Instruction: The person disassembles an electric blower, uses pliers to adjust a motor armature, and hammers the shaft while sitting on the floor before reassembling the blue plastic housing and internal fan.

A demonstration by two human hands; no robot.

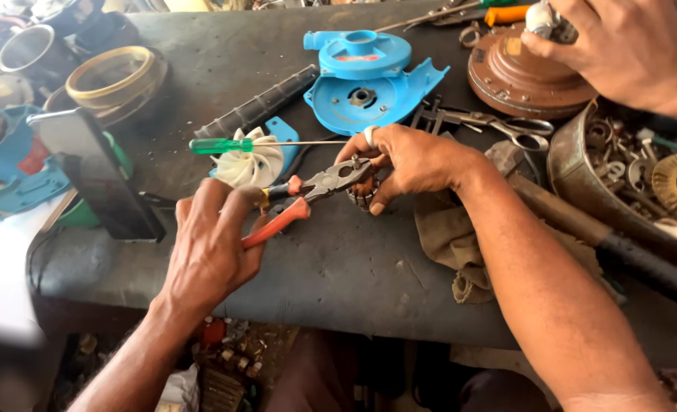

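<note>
Your left hand [209, 244] gripped the orange-handled pliers [308, 194], whose jaws bit the small motor armature [364, 191] that your right hand [411, 164] clasped mid-workbench [338, 267], near the front edge.

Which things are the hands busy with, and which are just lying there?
In use: left hand holding pliers; right hand holding a small motor part.

Lying about: green screwdriver, white fan wheel, blue housing, scissors, rag.
</note>
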